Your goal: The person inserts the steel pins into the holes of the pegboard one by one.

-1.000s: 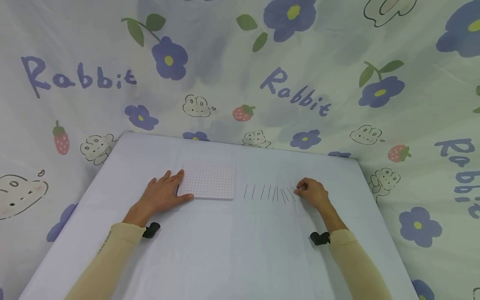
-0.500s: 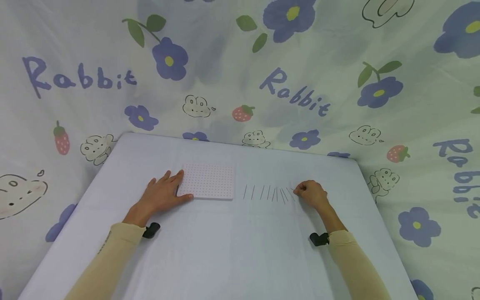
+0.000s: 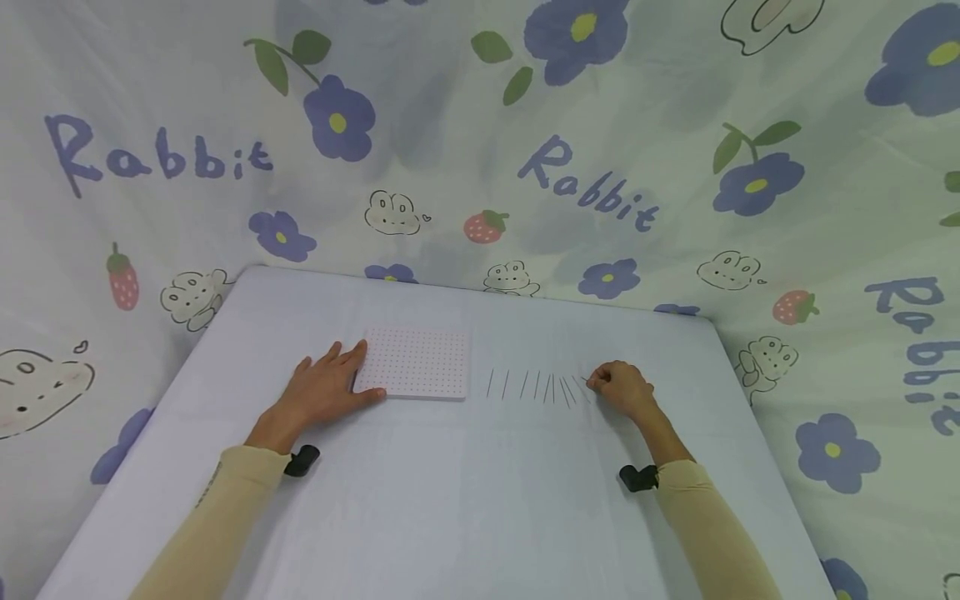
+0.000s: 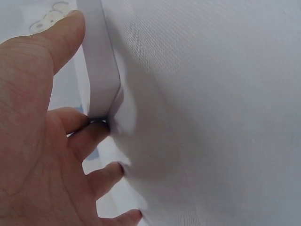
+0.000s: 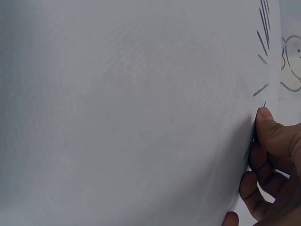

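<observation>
While your left hand (image 3: pixel 324 390) lies flat on the table (image 3: pixel 465 500) with its fingers straight, it presses against the left edge of the white dotted board (image 3: pixel 415 372); the left wrist view shows your thumb (image 4: pixel 63 35) along the board's side wall (image 4: pixel 101 66) and your fingertips touching its lower corner, so nothing is gripped there, only steadied. Your right hand (image 3: pixel 624 389) sits well apart from it, at the right end of the row of thin dark pins (image 3: pixel 536 386) that lie spread on the cloth between the board and that hand. Its fingers are curled, and in the right wrist view your thumb and forefinger (image 5: pixel 273 132) pinch the end pin (image 5: pixel 251 141) of the row, which lies low against the cloth; you cannot tell from these views whether the pin has left the surface. The other pins (image 5: pixel 263 28) lie apart from one another, fanned a little closer together toward your right hand. Both of your forearms are in tan sleeves (image 3: pixel 225 517), each with a small black camera mount (image 3: pixel 302 459) at the wrist. A sheet printed with flowers, strawberries and the word Rabbit (image 3: pixel 480 150) hangs behind and around the table.
</observation>
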The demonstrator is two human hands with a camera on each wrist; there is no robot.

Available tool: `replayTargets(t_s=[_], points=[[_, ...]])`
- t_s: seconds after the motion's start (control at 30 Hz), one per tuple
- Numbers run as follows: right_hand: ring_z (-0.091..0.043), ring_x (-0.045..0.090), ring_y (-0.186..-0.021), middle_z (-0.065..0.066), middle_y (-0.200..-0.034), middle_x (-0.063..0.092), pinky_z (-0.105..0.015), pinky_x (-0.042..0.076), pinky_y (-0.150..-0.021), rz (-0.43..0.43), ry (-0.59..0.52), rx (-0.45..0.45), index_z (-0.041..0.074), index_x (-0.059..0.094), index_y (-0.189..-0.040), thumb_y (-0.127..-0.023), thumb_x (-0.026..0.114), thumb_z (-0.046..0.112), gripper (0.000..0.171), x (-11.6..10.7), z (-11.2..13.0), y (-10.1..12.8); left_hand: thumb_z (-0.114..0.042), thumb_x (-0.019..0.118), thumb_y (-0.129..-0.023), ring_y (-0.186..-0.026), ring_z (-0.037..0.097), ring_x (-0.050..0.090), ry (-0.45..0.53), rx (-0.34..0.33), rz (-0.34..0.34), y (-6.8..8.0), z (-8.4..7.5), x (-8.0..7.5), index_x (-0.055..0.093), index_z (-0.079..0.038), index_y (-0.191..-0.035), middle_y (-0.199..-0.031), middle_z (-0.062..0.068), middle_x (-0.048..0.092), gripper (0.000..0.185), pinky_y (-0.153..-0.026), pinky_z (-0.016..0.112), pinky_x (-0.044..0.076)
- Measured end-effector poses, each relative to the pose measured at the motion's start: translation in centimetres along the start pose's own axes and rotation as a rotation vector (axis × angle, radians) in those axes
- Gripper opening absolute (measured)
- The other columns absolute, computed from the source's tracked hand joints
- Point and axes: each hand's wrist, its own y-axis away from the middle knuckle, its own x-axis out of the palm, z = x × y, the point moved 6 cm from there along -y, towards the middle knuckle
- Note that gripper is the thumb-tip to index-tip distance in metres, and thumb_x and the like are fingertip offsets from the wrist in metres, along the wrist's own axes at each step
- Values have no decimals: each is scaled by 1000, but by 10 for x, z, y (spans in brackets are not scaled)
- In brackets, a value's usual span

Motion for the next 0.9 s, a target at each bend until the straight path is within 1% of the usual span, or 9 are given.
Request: replayTargets(t_s=[0.07, 0.23, 0.33, 0.43, 0.5, 0.57, 0.7, 0.8, 0.9], points=[[-25, 60, -89, -4, -91, 68, -68, 41, -84, 0, 7, -2, 12, 73, -94, -97, 68, 26, 16, 0, 0, 0, -66, 60, -91, -149, 48, 19, 4, -4, 4, 0, 1, 1, 23, -1, -159, -160, 23, 30, 101, -113, 75, 11], [-26, 61, -89, -4, -91, 68, -68, 40, -84, 0, 32, -7, 12, 73, -96, -98, 67, 27, 17, 0, 2, -1, -65, 61, -90, -148, 49, 21, 6, 5, -13, 1, 0, 0, 26, 1, -158, -159, 24, 33, 100, -113, 75, 13], [-27, 61, -90, -4, -91, 69, -71, 38, -86, 2, 35, -10, 12, 73, -95, -98, 66, 27, 16, -1, 4, -1, -64, 62, -91, -148, 49, 22, 8, 9, -19, 1, 0, -1, 27, 1, -157, -159, 24, 34, 99, -113, 75, 14], [-27, 61, -91, -4, -91, 70, -77, 33, -91, 1, 27, -13, 12, 72, -95, -98, 66, 27, 17, -1, 7, -1, -63, 62, -91, -148, 49, 21, 14, 9, -19, 3, -1, -3, 26, 1, -157, -159, 24, 33, 99, -113, 75, 13], [-28, 61, -91, -4, -91, 69, -78, 31, -92, 1, 16, -17, 12, 72, -94, -99, 65, 27, 17, -1, 8, -1, -63, 62, -91, -149, 49, 21, 17, 8, -18, 3, -1, -3, 26, 1, -157, -159, 24, 33, 99, -113, 75, 13], [-28, 61, -91, -4, -91, 69, -77, 31, -93, -1, 10, -21, 13, 71, -94, -100, 64, 28, 17, -2, 10, -2, -63, 62, -91, -149, 49, 21, 20, 7, -17, 4, -1, -4, 26, 1, -157, -159, 24, 33, 99, -113, 75, 13], [-26, 60, -87, -3, -89, 68, -72, 35, -89, -5, 5, -41, 13, 70, -95, -101, 61, 28, 18, -4, 17, -2, -63, 62, -91, -149, 49, 21, 17, 9, -16, 3, -1, -3, 26, 1, -157, -159, 24, 33, 99, -112, 75, 13], [-25, 58, -83, -3, -88, 67, -73, 35, -88, -12, -2, -63, 12, 69, -97, -101, 61, 29, 19, -9, 24, -3, -64, 62, -91, -148, 49, 22, 15, 16, -19, 2, 0, -2, 27, 1, -157, -159, 23, 33, 99, -112, 76, 14], [-24, 57, -81, -4, -91, 67, -74, 33, -90, -23, -18, -89, 11, 68, -100, -102, 61, 29, 20, -13, 33, -5, -64, 61, -91, -149, 48, 22, 17, 22, -19, 2, 0, -1, 27, 1, -157, -160, 22, 33, 99, -112, 76, 13]])
